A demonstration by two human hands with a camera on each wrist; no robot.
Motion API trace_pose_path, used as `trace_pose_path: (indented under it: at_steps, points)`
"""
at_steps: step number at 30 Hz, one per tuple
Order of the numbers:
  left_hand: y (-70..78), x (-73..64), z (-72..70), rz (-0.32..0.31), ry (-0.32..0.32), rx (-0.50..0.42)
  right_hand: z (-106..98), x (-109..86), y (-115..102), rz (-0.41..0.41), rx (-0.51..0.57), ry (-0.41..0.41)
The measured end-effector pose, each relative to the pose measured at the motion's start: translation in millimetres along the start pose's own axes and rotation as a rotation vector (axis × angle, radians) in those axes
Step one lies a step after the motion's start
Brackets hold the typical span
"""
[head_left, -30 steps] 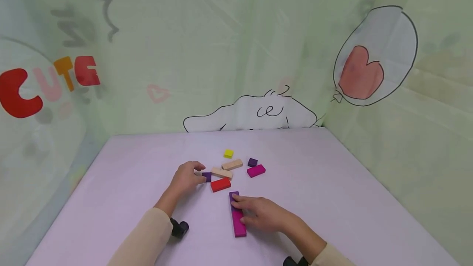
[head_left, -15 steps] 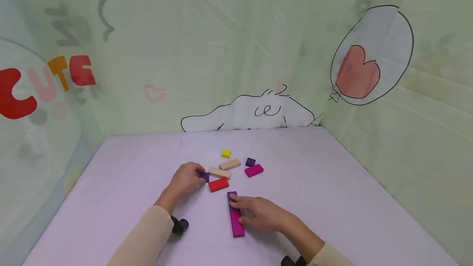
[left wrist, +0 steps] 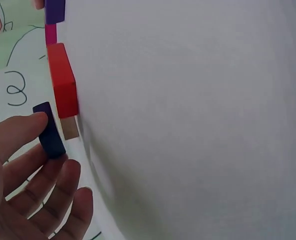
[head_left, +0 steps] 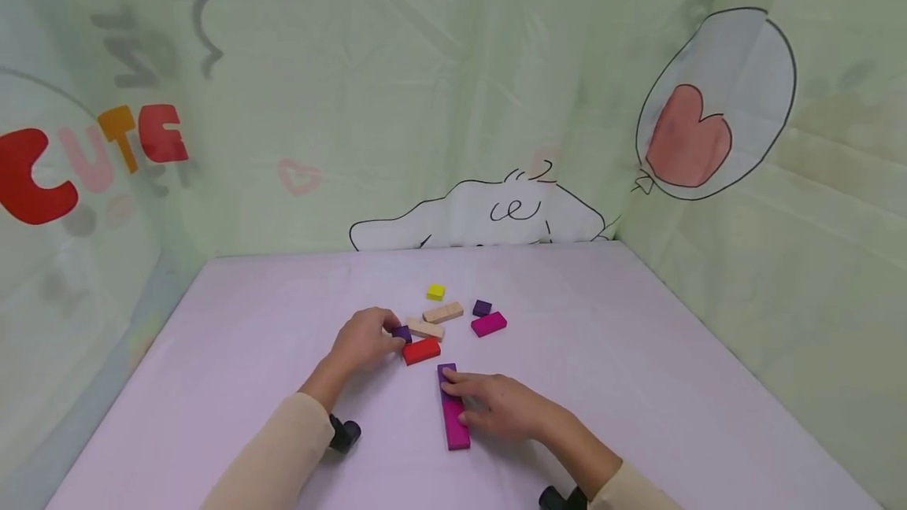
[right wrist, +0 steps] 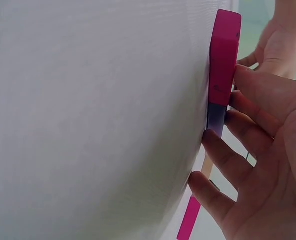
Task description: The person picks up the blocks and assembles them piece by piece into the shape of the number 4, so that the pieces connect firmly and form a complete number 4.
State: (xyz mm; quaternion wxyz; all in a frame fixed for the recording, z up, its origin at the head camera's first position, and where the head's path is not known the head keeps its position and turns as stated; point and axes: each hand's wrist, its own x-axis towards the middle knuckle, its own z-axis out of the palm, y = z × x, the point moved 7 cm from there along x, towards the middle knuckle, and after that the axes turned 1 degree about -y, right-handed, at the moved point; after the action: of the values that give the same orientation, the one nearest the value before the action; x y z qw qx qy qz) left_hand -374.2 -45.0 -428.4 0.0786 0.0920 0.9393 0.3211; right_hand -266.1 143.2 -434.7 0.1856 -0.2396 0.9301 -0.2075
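My left hand (head_left: pixel 364 339) pinches a small dark purple block (left wrist: pixel 50 131) between thumb and fingers, seen tilted in the head view. Right beside it is a red block (head_left: pixel 421 350), with a plain wooden block (head_left: pixel 425 327) just behind. My right hand (head_left: pixel 506 406) rests against two blocks lined up end to end: a purple block (right wrist: pixel 215 118) at the far end and a longer magenta block (head_left: pixel 456 425) nearer me. Its thumb touches the magenta side; its other fingers reach over the purple one, partly hiding it.
Farther back lie a second wooden block (head_left: pixel 442 312), a yellow block (head_left: pixel 435 292), a small dark purple cube (head_left: pixel 482 308) and another magenta block (head_left: pixel 489 324). The pale table (head_left: pixel 638 384) meets printed curtains (head_left: pixel 319 101) at the back and sides.
My left hand has closed its fingers on the small purple block and shifted it slightly, tilting it up beside the red block. My right hand stays at the lined-up blocks.
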Motion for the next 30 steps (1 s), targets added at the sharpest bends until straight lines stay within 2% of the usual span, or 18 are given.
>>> trace_pose_path:
  at_steps: [6,13,17,20,30]
  points:
    - [20.0,-3.5,2.3,0.117,-0.024,-0.064,0,-0.9,1,-0.001,0.009,0.004]
    - [45.2,-9.3,15.0,0.203,-0.091,-0.051,-1,-3.3,1,-0.037,0.026,0.019]
    - [50.1,-9.2,22.5,0.222,-0.113,-0.048,1,-3.2,2,-0.072,0.018,0.031]
    - [51.2,-9.0,26.7,0.212,-0.126,-0.047,2,-2.9,2,-0.085,0.017,0.036]
    - [55.9,-7.3,35.3,0.213,-0.16,-0.062,0,-2.9,2,-0.062,0.016,0.026]
